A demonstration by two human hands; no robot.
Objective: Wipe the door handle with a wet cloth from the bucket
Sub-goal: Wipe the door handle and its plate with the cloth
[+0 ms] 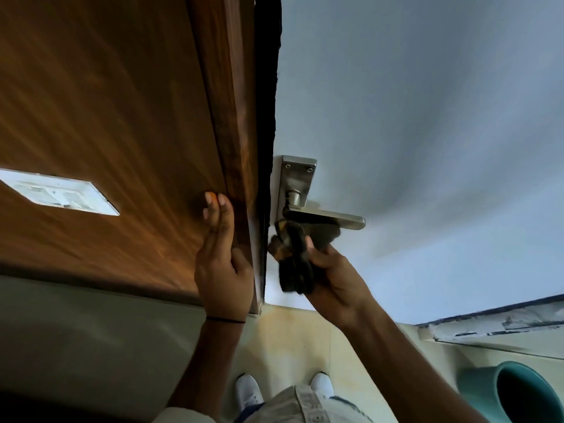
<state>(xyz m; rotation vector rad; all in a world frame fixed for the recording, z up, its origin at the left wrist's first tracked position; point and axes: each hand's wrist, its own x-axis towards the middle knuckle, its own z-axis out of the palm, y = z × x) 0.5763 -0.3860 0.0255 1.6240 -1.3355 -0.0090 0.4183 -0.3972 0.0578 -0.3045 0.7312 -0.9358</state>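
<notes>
A steel lever door handle [351, 220] on a steel backplate [296, 178] sticks out from the pale blue-grey door [427, 117]. My right hand [335, 282] grips a dark, bunched cloth [294, 254] and presses it up against the underside of the lever near its pivot. My left hand [222, 264] lies flat with fingers together against the brown wooden frame [235, 117] just left of the door's edge, holding nothing. A teal bucket [515, 392] stands on the floor at the lower right.
A white switch plate [61, 192] is set in the wooden panel at left. My two white shoes [248, 392] stand on the pale tiled floor. A worn ledge [494, 322] runs along the right, above the bucket.
</notes>
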